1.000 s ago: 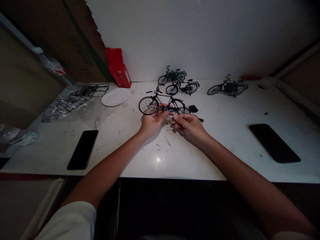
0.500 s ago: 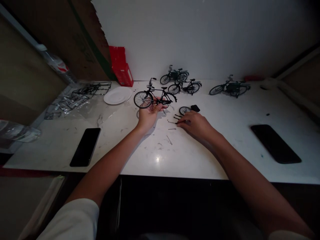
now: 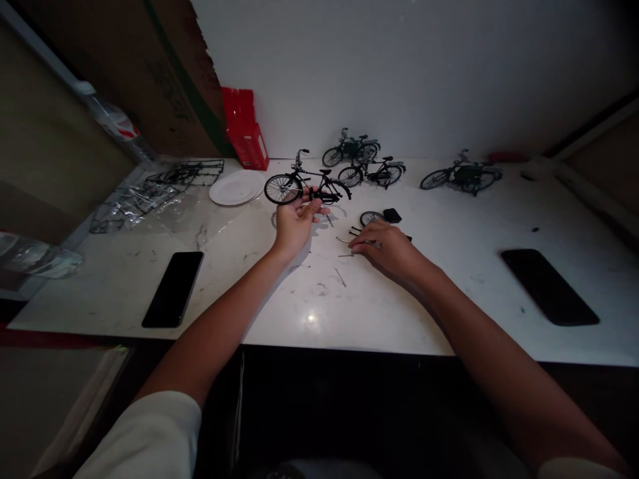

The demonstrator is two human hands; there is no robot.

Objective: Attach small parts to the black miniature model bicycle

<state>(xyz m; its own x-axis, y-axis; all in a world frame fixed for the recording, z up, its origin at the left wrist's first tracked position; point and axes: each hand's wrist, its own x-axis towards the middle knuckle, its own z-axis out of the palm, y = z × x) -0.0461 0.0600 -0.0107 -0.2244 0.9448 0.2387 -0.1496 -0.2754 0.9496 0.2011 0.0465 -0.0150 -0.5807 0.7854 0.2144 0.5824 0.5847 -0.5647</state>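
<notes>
A model bicycle is held upright above the bench by the left hand, whose fingers are wrapped around the lower frame near the crank. A slim metallic rod appears to be pinched between the fingertips of the right hand, just above the bench; its far end is hidden by the fingers.

On the held model, the front wheel, handlebar and saddle are already in place. No wheel is seen under the rear mudguard, and no rear rack can be made out, so the rear end is judged to be unfinished. A loose wheel is laid beside a small black block, beyond the right hand. A few thin loose pieces are scattered on the bench between the forearms.

Farther back, 3 other model bicycles are stood up with both wheels fitted, and parts frames are piled at the left.
</notes>
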